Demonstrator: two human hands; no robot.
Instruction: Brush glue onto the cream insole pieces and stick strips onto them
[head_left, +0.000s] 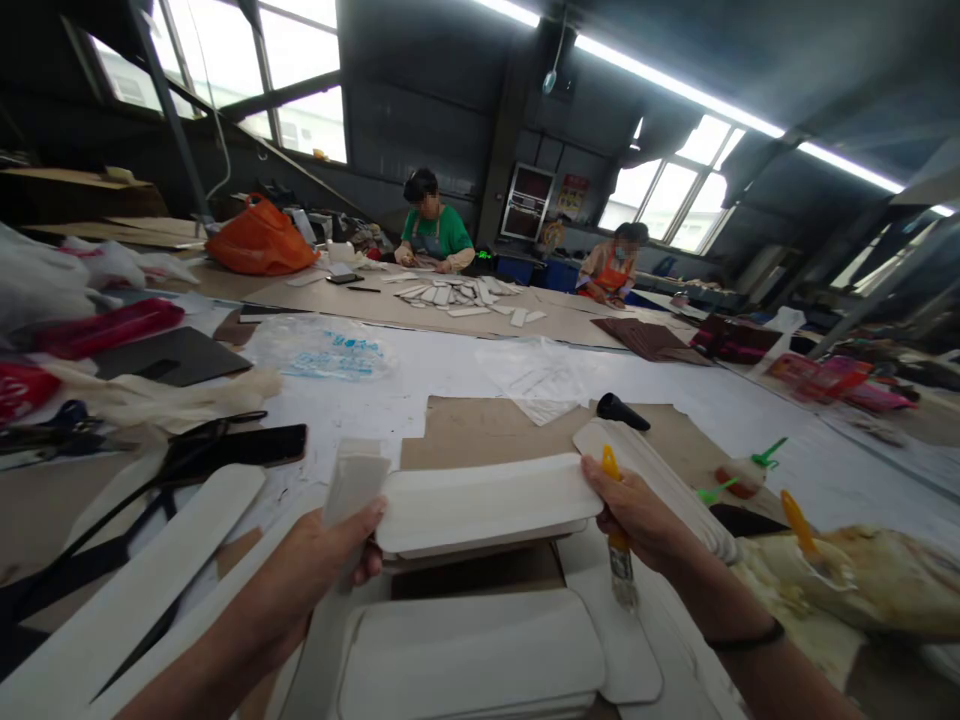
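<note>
A few white oblong panels with rounded corners are held up level between my two hands. My left hand is closed on their left end, thumb on top. At the right end, my right hand pinches the panels and also grips a yellow-handled brush, its bristles pointing down. Below them lies another stack of similar white panels. Longer pale strips are piled beyond my right hand, and a long white strip lies to the left.
Right of me, a second yellow brush stands in a glue-crusted container, near a green-tipped bottle. A dark cylinder and plastic bags lie ahead. Two co-workers sit across the table. An orange bag stands far left.
</note>
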